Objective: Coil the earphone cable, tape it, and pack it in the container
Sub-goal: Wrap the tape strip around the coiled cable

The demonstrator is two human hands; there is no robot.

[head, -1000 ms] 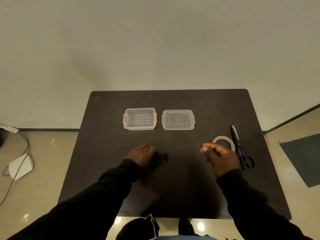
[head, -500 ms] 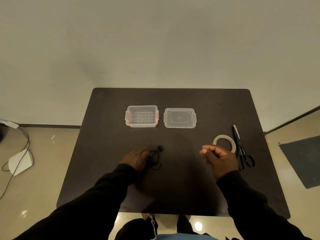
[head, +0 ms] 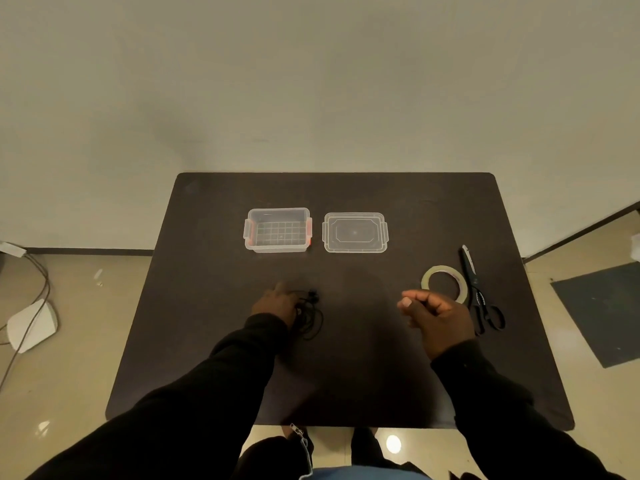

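Observation:
The black earphone cable [head: 311,315] lies in a loose tangle on the dark table [head: 346,368], left of centre, with an earbud at its far end. My left hand [head: 277,303] rests on the tangle's left side, its fingers curled over part of the cable and hiding it. My right hand [head: 437,315] hovers to the right, its fingers loosely curled around nothing. The clear container [head: 278,249] with orange latches stands open and empty at the back. Its clear lid [head: 355,233] lies flat just right of it.
A roll of clear tape [head: 426,276] lies on the table beyond my right hand. Black scissors [head: 475,289] lie right of the roll, blades pointing away. On the floor to the left are a white device [head: 31,323] and cables.
The bunched cable under my left hand has spread into loose loops beside it. My left hand shifted slightly left and nearer. My right hand stayed in place.

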